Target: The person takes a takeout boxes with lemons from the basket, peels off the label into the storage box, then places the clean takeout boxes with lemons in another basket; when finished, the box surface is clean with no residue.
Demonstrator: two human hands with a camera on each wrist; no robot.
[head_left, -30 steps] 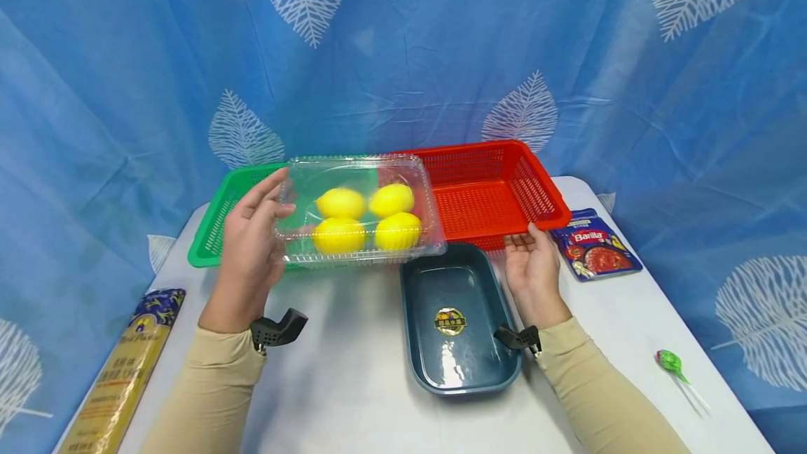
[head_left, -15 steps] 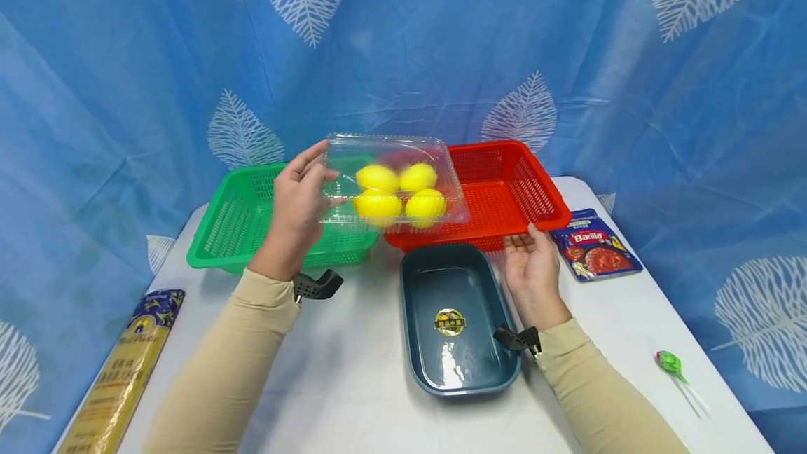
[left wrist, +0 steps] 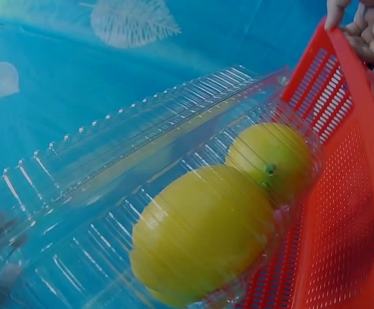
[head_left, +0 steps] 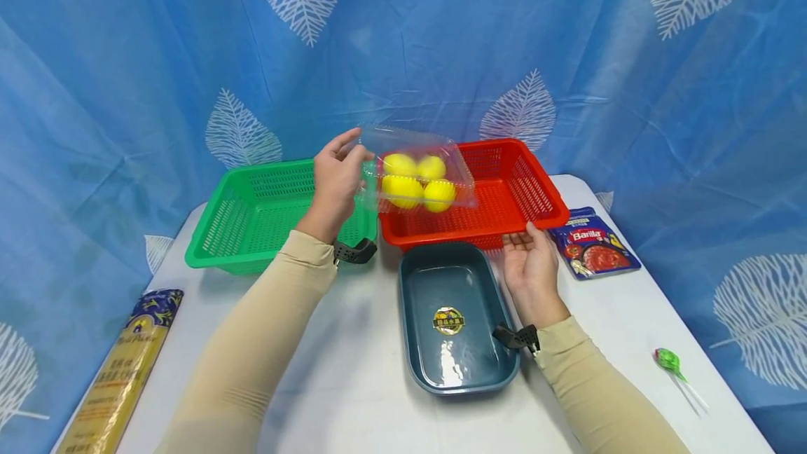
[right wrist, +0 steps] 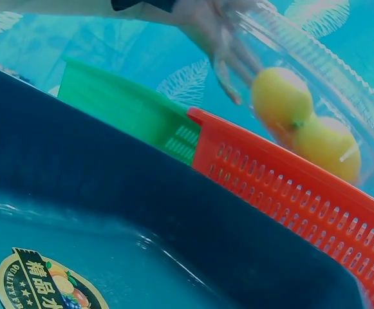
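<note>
My left hand (head_left: pixel 337 177) grips the left end of a clear plastic clamshell box (head_left: pixel 463 181). Several yellow lemons (left wrist: pixel 203 225) lie inside it, grouped toward the end away from the hand. The box is held up over the left part of a red plastic basket (head_left: pixel 498 205), tilted in the left wrist view. My right hand (head_left: pixel 532 275) holds the basket's front right corner, thumb at the rim and fingers below it. In the left wrist view the same right hand (left wrist: pixel 370 32) shows at that corner. The box hides part of the basket's inside.
A green basket (head_left: pixel 208 240) stands left of the red one. In front is a dark blue tray (head_left: pixel 419 363) with a round sticker. A Barilla pouch (head_left: pixel 599 244) and a green lollipop (head_left: pixel 670 361) lie at right, a spaghetti pack (head_left: pixel 120 377) at left.
My left hand has carried the box of lemons rightward and away from me, from in front of the green basket to over the red one. My right hand has stayed put.
</note>
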